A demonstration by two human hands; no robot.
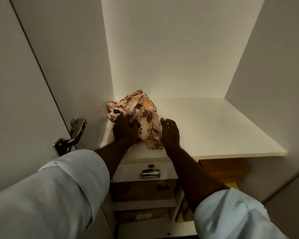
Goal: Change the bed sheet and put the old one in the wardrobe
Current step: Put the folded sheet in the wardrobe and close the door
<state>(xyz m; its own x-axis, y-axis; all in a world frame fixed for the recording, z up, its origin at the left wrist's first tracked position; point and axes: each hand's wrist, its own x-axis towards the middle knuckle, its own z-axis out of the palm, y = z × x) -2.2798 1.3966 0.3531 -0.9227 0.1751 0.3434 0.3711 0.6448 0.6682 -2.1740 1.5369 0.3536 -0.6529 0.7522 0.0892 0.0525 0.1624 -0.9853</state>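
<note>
Bed sheet [141, 116], floral, crumpled: centre frame, in left rear corner of wardrobe shelf [214, 128]. Left hand [125, 129]: laid on sheet, grip not discernible. Right hand [170, 133]: fingers loosely spread, holding nothing, just beside sheet's right edge.

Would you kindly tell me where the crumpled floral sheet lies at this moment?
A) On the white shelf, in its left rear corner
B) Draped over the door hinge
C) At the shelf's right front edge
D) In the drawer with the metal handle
A: the floral sheet is bunched on the white shelf against the left wall, with the left hand resting on it and the right hand beside it.
</note>
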